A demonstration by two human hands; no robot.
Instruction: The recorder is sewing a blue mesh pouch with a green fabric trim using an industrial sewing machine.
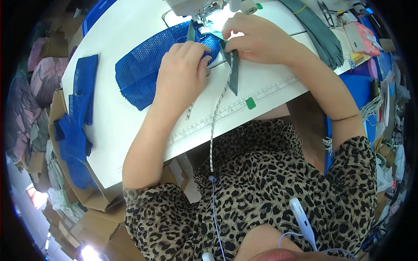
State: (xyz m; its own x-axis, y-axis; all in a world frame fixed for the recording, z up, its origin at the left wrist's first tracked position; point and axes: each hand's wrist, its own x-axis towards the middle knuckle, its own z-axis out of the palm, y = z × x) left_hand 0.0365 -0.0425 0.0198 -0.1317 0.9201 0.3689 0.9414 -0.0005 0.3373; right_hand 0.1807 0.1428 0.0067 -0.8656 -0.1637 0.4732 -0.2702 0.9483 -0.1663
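Note:
A piece of blue mesh fabric (141, 65) lies on the white table under the sewing machine (196, 6), its far right edge by the lit needle area. My left hand (185, 65) rests on this fabric with fingers curled and closed on its edge. A short end of dark green strip stands up just beyond those fingers. To the right of the needle, my right hand (250, 41) pinches another part of the dark green strip (234, 76), whose pointed tail hangs toward me. A grey-and-white cord (216, 106) runs from beside the strip down over the table edge.
More dark green strips (315, 37) lie stacked at the right, near thread snips (325, 14) and a pink-and-white box (362, 38). Other blue mesh pieces (78, 111) drape off the table's left side over a cardboard box (100, 195). A ruler scale (270, 92) follows the near edge.

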